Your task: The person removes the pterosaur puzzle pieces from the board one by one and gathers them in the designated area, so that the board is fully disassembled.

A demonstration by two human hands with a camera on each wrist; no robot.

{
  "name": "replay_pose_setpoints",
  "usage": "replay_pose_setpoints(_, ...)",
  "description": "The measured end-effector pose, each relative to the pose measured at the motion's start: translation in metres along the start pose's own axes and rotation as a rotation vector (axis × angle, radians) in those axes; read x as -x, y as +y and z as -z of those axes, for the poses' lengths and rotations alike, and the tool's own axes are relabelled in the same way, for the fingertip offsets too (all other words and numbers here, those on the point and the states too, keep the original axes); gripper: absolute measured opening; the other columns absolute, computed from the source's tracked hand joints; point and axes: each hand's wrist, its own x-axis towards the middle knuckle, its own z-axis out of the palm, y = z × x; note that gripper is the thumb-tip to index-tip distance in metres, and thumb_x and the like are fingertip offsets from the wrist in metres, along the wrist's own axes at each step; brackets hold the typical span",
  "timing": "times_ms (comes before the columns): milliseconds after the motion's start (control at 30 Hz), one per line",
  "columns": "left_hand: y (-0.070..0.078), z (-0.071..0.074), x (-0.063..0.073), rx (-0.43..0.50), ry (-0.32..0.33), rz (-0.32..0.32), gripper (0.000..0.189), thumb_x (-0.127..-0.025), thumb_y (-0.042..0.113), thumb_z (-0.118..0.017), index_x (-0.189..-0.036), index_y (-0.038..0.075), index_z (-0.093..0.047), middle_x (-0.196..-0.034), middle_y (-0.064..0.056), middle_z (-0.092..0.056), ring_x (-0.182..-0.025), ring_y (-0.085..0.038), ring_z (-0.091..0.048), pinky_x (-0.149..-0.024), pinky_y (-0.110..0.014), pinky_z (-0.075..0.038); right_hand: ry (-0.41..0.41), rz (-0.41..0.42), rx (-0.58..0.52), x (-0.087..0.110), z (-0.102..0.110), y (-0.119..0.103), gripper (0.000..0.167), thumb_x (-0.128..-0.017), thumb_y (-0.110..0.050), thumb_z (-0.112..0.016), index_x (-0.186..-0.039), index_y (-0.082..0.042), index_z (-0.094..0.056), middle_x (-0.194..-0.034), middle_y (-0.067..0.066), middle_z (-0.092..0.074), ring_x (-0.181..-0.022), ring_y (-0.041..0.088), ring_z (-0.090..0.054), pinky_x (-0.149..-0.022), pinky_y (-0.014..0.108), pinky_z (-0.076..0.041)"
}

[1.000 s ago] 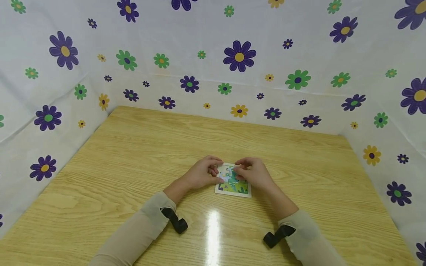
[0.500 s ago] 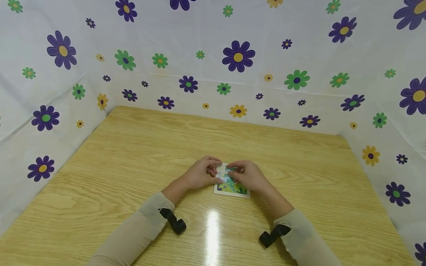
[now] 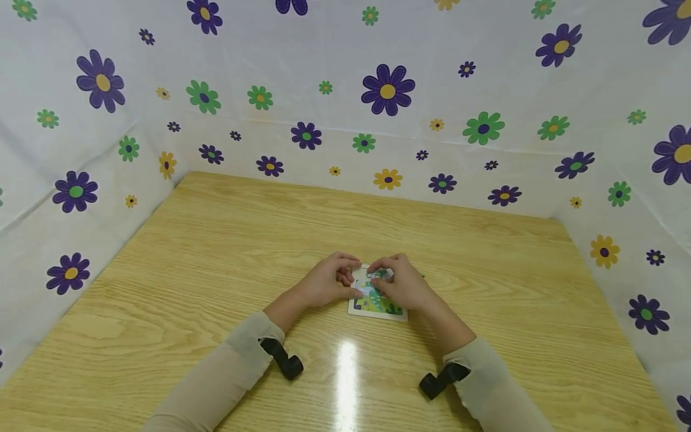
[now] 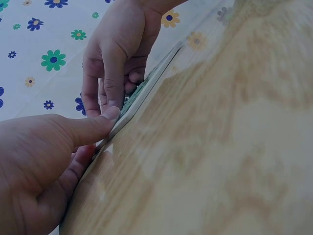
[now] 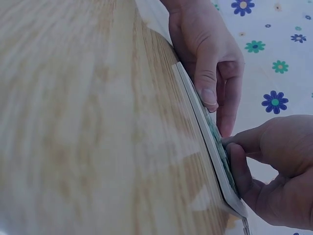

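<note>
A small jigsaw puzzle (image 3: 376,307) in a pale frame lies flat on the table, its picture green and blue. My left hand (image 3: 327,281) holds the frame's left side, thumb over the near part and fingertips by the far corner. In the left wrist view that thumb (image 4: 100,128) rests on the frame's edge. Over the puzzle's upper part, my right hand (image 3: 406,285) pinches a puzzle piece (image 3: 380,274) between thumb and fingers. The right wrist view shows the right hand's fingertips (image 5: 234,149) low against the picture surface. The right hand covers the puzzle's upper right part.
The wood-grain table (image 3: 243,240) extends all round the puzzle. A white cloth with printed flowers (image 3: 345,120) borders it at the back and both sides. A small dark bit (image 3: 423,276) shows just beyond my right hand, too small to identify. Each forearm carries a black wrist strap (image 3: 283,358).
My right hand has moved left across the puzzle with the piece, then stayed over its upper part, with the fingers bent more. My left hand has kept its hold on the frame.
</note>
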Motion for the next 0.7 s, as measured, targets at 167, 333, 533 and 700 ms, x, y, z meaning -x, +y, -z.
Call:
replay_pose_setpoints(167, 0.0013, -0.0003, 0.0006, -0.002, -0.005, -0.006, 0.061, -0.084, 0.017, -0.082, -0.137, 0.0, -0.056, -0.13, -0.01, -0.054, -0.093, -0.012, -0.058, -0.082, -0.021, -0.051, 0.02, -0.022, -0.021, 0.0008, -0.0005, -0.0002, 0.023, -0.097, -0.012, -0.066, -0.119, -0.009, -0.067, -0.117, 0.02, -0.056, -0.066, 0.015, -0.051, -0.06, 0.025, -0.044)
replay_pose_setpoints(333, 0.0018, 0.0008, 0.001, 0.006, -0.001, -0.012, 0.061, -0.084, 0.015, -0.083, -0.136, 0.0, -0.057, -0.13, -0.011, -0.054, -0.094, -0.012, -0.058, -0.083, -0.021, -0.051, 0.058, -0.144, -0.243, 0.0022, -0.0011, 0.0033, 0.033, -0.101, -0.011, -0.059, -0.134, -0.006, -0.058, -0.117, 0.02, -0.062, -0.071, 0.013, -0.064, -0.064, 0.025, -0.056)
replay_pose_setpoints(533, 0.0019, 0.0009, 0.0004, -0.006, 0.007, -0.014, 0.061, -0.083, 0.015, -0.083, -0.136, -0.001, -0.057, -0.13, -0.011, -0.054, -0.094, -0.012, -0.058, -0.084, -0.02, -0.052, 0.086, -0.229, -0.47, 0.004, -0.0001, 0.0064, 0.023, -0.103, -0.008, -0.054, -0.12, 0.004, -0.063, -0.108, 0.018, -0.063, -0.076, 0.013, -0.067, -0.071, 0.022, -0.059)
replay_pose_setpoints(700, 0.0024, -0.0005, -0.0001, -0.008, 0.006, -0.01, 0.06, -0.083, 0.014, -0.083, -0.135, 0.0, -0.058, -0.131, -0.011, -0.054, -0.094, -0.012, -0.058, -0.083, -0.02, -0.051, 0.123, -0.235, -0.53, 0.0055, -0.0017, 0.008, 0.025, -0.104, -0.008, -0.053, -0.123, 0.004, -0.063, -0.113, 0.022, -0.062, -0.075, 0.013, -0.07, -0.071, 0.023, -0.059)
